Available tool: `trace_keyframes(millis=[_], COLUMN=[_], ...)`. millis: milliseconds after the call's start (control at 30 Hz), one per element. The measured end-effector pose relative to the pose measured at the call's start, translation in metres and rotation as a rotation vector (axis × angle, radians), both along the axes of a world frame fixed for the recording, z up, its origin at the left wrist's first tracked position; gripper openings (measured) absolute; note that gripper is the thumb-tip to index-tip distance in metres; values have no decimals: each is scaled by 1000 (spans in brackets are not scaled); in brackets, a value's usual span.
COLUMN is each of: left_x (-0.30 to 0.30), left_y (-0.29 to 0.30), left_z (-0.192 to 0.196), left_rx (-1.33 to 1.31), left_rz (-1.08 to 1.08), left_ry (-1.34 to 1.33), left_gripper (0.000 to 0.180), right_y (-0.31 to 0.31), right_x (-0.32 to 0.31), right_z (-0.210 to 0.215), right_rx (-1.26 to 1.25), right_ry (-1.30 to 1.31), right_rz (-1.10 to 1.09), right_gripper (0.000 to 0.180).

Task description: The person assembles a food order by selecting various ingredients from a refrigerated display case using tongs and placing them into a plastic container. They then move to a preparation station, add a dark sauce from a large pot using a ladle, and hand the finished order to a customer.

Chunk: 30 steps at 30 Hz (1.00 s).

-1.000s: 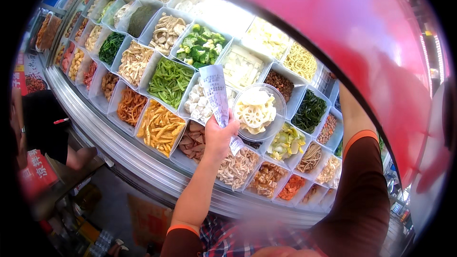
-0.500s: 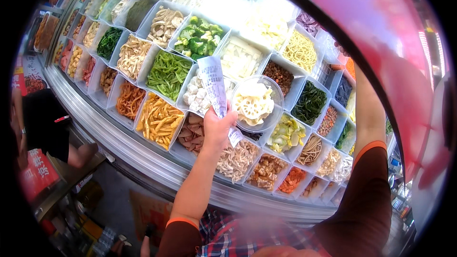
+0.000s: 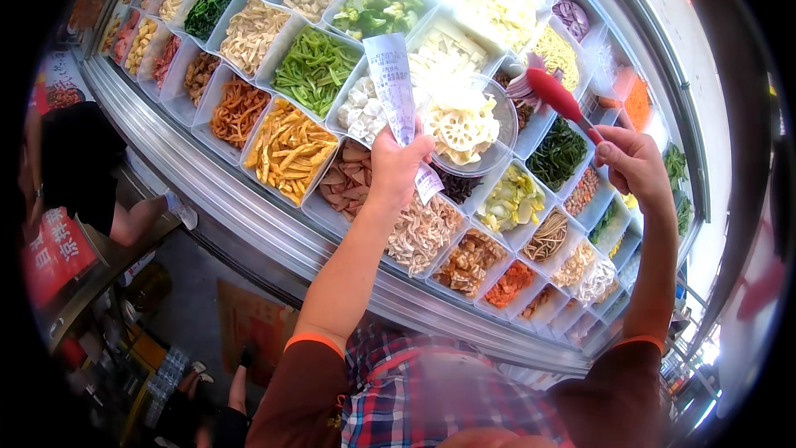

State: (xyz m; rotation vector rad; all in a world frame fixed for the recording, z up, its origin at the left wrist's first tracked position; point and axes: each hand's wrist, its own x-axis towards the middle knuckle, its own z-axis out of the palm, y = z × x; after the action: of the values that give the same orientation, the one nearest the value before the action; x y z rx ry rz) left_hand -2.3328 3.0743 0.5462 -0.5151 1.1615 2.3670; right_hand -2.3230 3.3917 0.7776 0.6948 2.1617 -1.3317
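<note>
Slanting red utensil up leftward, right hand grips it; left hand clasps bowl.

We see a long counter with a ribbed silver edge, its far middle washed out by white glare. At left, a red sign leans by a dark side table. Below, we make out grey floor and a brown panel; bright light shows at lower right.
</note>
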Motion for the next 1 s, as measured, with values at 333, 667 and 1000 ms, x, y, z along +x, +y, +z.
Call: trace_keyframes(millis=[333,667,1000], left_x=[-4,0,-2], left_y=[-8,-8,-8], left_z=[10,8,12], left_rx=[91,142,144], left_rz=[48,35,22], left_ry=[-18,8,6], left_gripper=[25,25,25], right_y=[-62,-104,-129], right_x=[45,59,48], right_z=[-6,-15,-26], right_rx=[291,389,498], right_ry=[109,324,426], right_rz=[95,119,243], right_gripper=[38,46,50])
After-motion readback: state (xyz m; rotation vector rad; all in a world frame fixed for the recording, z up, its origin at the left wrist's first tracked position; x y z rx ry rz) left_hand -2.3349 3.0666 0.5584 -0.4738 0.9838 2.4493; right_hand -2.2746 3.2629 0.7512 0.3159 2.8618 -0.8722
